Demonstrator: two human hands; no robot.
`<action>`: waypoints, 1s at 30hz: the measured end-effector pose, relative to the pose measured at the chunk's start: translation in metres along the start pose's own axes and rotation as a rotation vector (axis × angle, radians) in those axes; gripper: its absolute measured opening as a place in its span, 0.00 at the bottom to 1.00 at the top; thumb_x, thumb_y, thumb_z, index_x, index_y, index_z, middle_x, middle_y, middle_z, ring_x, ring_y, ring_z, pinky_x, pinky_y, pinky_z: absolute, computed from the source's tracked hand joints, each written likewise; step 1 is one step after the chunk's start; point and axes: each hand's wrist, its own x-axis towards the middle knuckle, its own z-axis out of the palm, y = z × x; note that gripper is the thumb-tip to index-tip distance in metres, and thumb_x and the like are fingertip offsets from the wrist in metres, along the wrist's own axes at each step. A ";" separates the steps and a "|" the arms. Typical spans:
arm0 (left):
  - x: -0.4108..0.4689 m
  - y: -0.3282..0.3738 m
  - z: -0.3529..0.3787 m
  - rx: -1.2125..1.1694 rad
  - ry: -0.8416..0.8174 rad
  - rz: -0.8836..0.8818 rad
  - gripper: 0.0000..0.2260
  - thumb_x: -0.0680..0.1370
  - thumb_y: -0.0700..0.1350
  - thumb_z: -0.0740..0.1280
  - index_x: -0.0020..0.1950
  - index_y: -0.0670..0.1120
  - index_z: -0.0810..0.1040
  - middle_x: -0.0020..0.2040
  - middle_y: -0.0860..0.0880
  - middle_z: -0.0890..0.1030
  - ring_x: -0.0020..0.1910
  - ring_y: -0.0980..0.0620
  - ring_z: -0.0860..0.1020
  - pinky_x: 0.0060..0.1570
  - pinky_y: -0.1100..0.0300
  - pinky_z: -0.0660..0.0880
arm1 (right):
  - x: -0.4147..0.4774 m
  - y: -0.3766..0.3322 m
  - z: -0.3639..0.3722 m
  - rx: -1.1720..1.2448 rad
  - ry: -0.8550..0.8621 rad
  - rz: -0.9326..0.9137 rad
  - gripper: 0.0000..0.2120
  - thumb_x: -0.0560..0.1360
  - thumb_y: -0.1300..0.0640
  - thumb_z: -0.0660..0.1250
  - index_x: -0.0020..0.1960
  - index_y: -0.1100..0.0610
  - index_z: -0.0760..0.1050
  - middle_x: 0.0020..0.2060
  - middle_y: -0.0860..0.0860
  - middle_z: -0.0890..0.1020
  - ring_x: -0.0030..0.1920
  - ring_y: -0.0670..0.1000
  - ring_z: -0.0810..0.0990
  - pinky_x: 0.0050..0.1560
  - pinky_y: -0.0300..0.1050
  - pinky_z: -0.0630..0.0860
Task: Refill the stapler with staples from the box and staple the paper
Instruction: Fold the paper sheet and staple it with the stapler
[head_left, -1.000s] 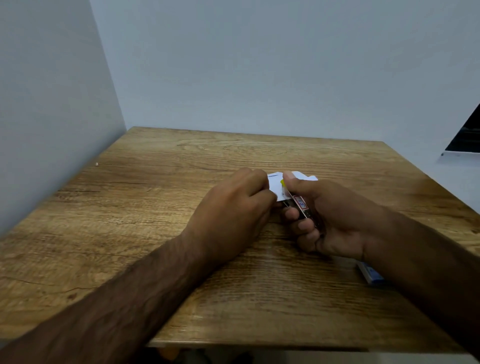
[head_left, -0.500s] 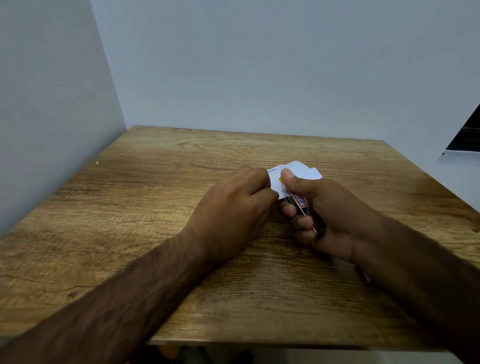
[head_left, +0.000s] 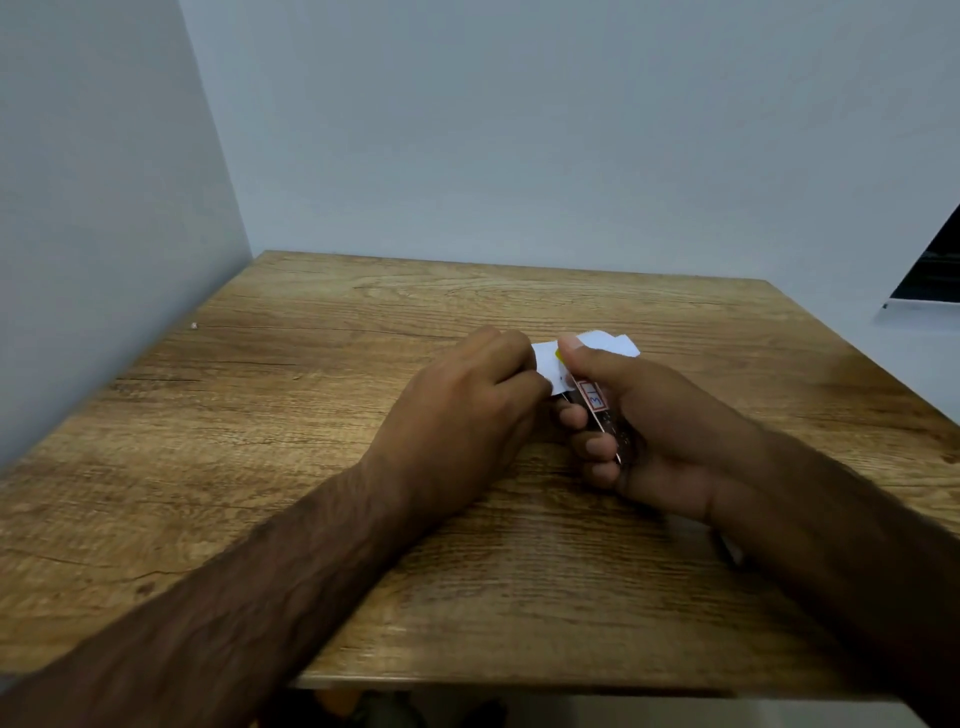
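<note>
Soft even light, wide-angle edge stretch, slight blur.

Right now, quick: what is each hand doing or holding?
Left hand: closed, pinching the left edge of the paper.
Right hand: closed around the stapler, thumb pressing on top, paper in its front end.

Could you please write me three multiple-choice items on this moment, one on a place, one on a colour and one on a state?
1. Where is the stapler?
A. In the right hand
B. Flat on the table
C. In the left hand

2. What colour is the paper?
A. Blue
B. White
C. Black

3. How is the paper held?
A. Lying loose
B. Crumpled in a fist
C. Gripped between both hands

Answers:
1. A, the right hand wraps the stapler above the wooden table.
2. B, its visible sheet is white.
3. C, the left hand pinches one end, the right thumb presses the other.
</note>
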 end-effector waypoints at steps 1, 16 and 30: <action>0.000 0.000 0.000 -0.002 -0.001 -0.007 0.05 0.76 0.36 0.67 0.42 0.38 0.81 0.43 0.42 0.80 0.41 0.42 0.77 0.39 0.45 0.74 | -0.001 -0.001 0.000 -0.004 -0.022 0.014 0.21 0.77 0.39 0.65 0.34 0.53 0.78 0.28 0.51 0.74 0.19 0.47 0.68 0.19 0.38 0.67; 0.000 -0.012 0.001 -0.134 -0.002 -0.158 0.04 0.75 0.38 0.72 0.48 0.41 0.86 0.44 0.44 0.82 0.44 0.43 0.81 0.41 0.49 0.76 | -0.039 0.001 0.002 -0.866 -0.134 -0.166 0.26 0.66 0.32 0.72 0.45 0.55 0.81 0.31 0.47 0.79 0.28 0.43 0.76 0.27 0.41 0.73; -0.001 -0.015 0.005 -0.210 -0.047 -0.196 0.05 0.74 0.39 0.73 0.48 0.42 0.87 0.44 0.45 0.83 0.44 0.44 0.82 0.44 0.48 0.77 | -0.030 0.033 0.025 -1.232 0.009 -0.558 0.27 0.54 0.30 0.76 0.49 0.42 0.80 0.42 0.39 0.81 0.44 0.38 0.77 0.39 0.41 0.77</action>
